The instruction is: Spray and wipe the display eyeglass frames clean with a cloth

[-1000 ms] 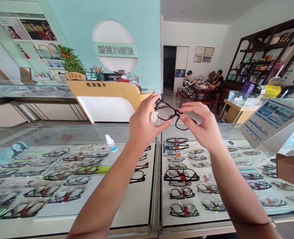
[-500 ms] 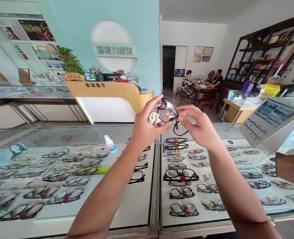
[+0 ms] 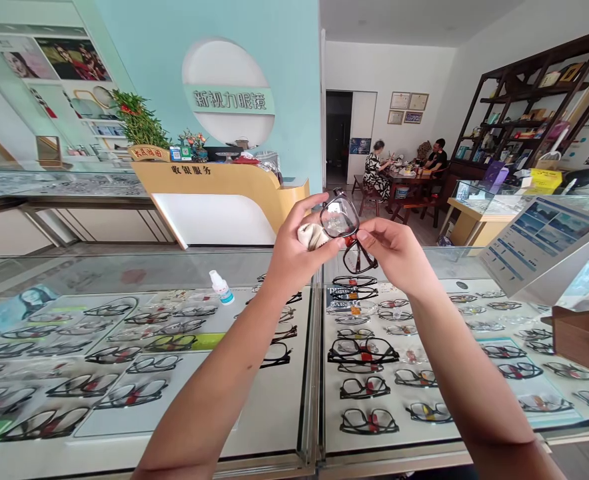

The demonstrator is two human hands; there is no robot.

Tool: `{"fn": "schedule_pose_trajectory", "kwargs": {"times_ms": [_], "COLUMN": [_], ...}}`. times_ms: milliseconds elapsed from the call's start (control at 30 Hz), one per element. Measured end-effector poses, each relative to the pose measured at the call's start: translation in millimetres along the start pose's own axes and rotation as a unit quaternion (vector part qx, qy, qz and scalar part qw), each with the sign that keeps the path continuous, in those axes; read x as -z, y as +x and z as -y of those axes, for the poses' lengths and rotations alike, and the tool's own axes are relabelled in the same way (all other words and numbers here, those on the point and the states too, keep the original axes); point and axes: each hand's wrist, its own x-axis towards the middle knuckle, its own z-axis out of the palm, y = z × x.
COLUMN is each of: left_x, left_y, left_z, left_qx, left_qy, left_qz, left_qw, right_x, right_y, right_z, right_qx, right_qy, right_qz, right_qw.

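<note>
A pair of dark-framed eyeglasses is held up above the glass counter, tilted with one lens higher than the other. My left hand is closed around the upper lens end, index finger at the top and thumb at the lower rim. Bunched in that same palm is a cream cloth. With thumb and fingers, my right hand pinches the frame near the bridge, where a small red tag shows. The lower lens hangs beside the right fingertips. Folded fingers hide part of the cloth.
Beneath my arms, a glass display counter holds rows of eyeglasses. A white spray bottle stands on it at left. At right are an information stand and a brown box. Two people sit at a far table.
The eyeglasses have turned, so the upper lens now faces me more fully and the lower lens shows more. Both hands keep hold, and more of the cloth is visible.
</note>
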Motion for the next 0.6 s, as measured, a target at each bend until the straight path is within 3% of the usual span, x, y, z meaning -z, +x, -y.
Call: {"fn": "schedule_pose_trajectory", "kwargs": {"times_ms": [200, 367, 600], "left_x": [-6.8, -16.5, -15.6], "left_y": [-6.5, -12.4, -6.6], "left_z": [-27.9, -44.2, -34.9], "left_qx": [-0.010, 0.035, 0.104], "left_qy": [0.150, 0.151, 0.105], "left_qz": [-0.150, -0.063, -0.062], "left_qw": [0.977, 0.986, 0.987], "right_x": [-4.3, -20.4, -33.0], "right_y": [0.4, -4.6, -10.1], "right_z": [-4.9, 1.8, 0.1], "right_qx": [0.001, 0.080, 0.134], "right_qy": [-0.050, -0.159, -0.259], "right_qz": [-0.063, -0.129, -0.162], "right_qw": [0.997, 0.975, 0.943]}}
